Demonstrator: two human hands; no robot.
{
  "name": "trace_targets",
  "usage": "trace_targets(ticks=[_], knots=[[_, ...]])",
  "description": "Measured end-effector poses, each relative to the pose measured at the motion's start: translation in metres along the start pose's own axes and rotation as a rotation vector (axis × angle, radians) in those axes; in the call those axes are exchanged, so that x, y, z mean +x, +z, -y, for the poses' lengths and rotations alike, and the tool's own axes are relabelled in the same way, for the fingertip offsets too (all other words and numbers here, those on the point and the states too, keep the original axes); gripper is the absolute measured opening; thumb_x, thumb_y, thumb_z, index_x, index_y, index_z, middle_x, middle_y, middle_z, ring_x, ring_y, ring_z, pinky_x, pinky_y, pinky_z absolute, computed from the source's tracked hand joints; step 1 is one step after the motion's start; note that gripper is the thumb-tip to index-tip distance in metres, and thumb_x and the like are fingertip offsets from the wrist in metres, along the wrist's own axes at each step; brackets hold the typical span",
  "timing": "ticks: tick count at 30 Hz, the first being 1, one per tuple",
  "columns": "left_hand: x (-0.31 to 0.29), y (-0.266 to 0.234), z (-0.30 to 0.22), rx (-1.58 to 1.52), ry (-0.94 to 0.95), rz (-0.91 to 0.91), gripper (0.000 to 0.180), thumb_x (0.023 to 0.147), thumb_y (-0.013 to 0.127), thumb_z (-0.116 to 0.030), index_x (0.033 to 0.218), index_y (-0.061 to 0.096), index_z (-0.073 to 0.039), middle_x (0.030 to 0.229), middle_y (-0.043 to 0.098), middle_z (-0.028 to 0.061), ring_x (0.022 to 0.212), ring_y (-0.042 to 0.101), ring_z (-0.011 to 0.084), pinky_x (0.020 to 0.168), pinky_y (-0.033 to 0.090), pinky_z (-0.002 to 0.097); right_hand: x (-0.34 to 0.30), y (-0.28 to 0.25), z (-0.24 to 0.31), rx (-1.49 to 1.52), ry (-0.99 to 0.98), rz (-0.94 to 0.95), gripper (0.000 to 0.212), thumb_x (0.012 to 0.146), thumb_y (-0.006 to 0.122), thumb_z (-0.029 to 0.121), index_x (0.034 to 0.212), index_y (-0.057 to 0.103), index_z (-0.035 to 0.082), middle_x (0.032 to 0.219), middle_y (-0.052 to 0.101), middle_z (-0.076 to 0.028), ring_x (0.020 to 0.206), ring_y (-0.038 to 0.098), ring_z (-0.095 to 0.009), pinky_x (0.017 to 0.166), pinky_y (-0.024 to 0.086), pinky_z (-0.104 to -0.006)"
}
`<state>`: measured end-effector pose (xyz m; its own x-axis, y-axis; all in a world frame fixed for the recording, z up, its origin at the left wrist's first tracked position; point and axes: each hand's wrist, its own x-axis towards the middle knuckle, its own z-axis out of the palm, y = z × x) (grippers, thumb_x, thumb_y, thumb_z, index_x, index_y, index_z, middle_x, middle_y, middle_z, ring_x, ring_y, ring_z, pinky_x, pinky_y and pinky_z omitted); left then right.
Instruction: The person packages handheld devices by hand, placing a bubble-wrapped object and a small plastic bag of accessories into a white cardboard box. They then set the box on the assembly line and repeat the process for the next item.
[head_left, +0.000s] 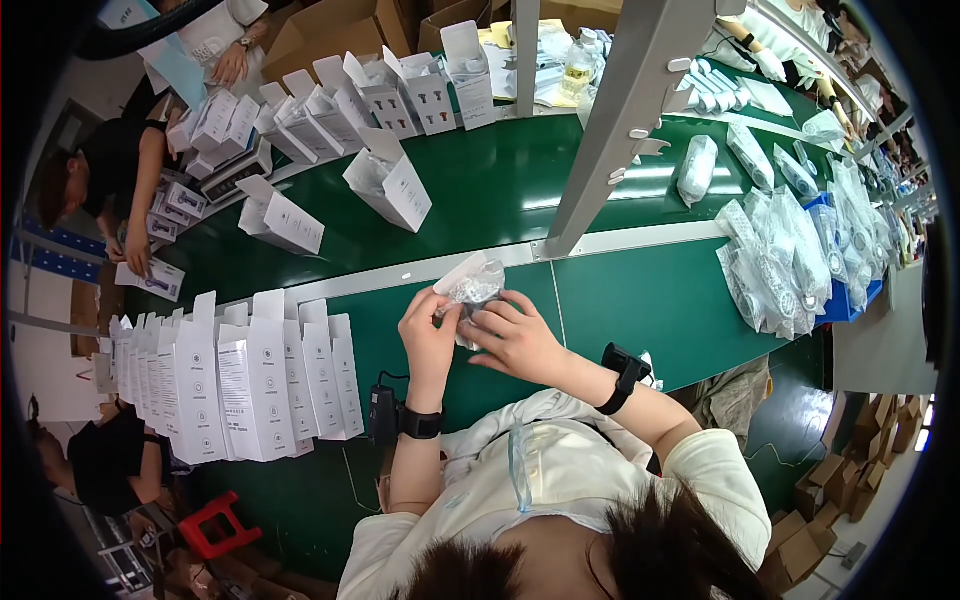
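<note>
In front of me, at the bench's far rail, a small white carton stands with its top flap up. Crinkled clear plastic wrap shows at its opening; what lies inside the wrap cannot be made out. My left hand is closed round the carton's left side, thumb toward me. The bent fingers of my right hand press on the wrap and the carton's right side, hiding most of its lower part.
Rows of open white cartons stand at my left. Clear-bagged parts heap up at the right, beside a blue bin. Beyond the rail, more cartons stand on a green belt. A grey post rises there. Co-workers handle cartons at far left.
</note>
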<state>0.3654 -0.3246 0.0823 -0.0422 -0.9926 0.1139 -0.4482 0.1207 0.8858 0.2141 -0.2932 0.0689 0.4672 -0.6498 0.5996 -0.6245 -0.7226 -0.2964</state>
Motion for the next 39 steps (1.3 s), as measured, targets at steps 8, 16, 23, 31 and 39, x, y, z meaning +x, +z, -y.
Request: trace_targets(ticks=[8,16,23,31,39], knots=[[-0.005,0.008,-0.030,0.348,0.303,0.064,0.030,0.070,0.055,0.008,0.096,0.062,-0.005,0.105,0.050,0.0140,0.096,0.054,0.0278,0.077,0.045,0.0310,-0.012,0.001,-0.015,0.036,0.204,0.248,0.042,0.066,0.069,0.016,0.104,0.052,0.007,0.108,0.051,-0.010,0.097,0.050,-0.023,0.095,0.032,-0.0405],[0.003,0.002,0.011,0.162,0.334,0.176,0.038,0.075,0.050,0.008,0.108,0.058,-0.008,0.121,0.041,0.0157,0.106,0.048,0.0306,0.085,0.043,0.0328,-0.021,0.050,-0.053,0.873,0.563,0.021,0.094,0.053,0.079,0.016,0.131,0.028,0.005,0.125,0.036,-0.015,0.118,0.035,-0.029,0.100,0.028,-0.0367],[0.037,-0.011,0.000,-0.234,0.149,-0.434,0.027,0.083,0.047,0.002,0.110,0.050,-0.003,0.127,0.038,0.0124,0.112,0.044,0.0245,0.089,0.042,0.0333,0.107,0.102,-0.142,0.683,0.722,-0.557,0.107,0.051,0.079,0.014,0.136,0.015,0.004,0.126,0.033,-0.015,0.119,0.034,-0.030,0.099,0.029,-0.0349],[0.021,0.024,0.027,-0.156,-0.003,-0.096,0.029,0.079,0.048,0.006,0.107,0.048,-0.003,0.127,0.037,0.0105,0.112,0.043,0.0228,0.088,0.042,0.0316,0.102,0.136,-0.197,0.290,0.822,-0.502,0.108,0.051,0.079,0.014,0.137,0.013,0.008,0.132,0.027,-0.018,0.122,0.029,-0.035,0.099,0.028,-0.0392],[0.113,0.017,0.006,0.208,0.385,-0.157,0.042,0.074,0.051,0.006,0.115,0.045,-0.002,0.127,0.039,0.0118,0.116,0.040,0.0272,0.092,0.037,0.0364,0.093,0.080,-0.163,0.303,0.662,-0.432,0.089,0.059,0.072,0.007,0.134,0.025,0.016,0.137,0.020,-0.019,0.122,0.028,-0.038,0.096,0.034,-0.0405]])
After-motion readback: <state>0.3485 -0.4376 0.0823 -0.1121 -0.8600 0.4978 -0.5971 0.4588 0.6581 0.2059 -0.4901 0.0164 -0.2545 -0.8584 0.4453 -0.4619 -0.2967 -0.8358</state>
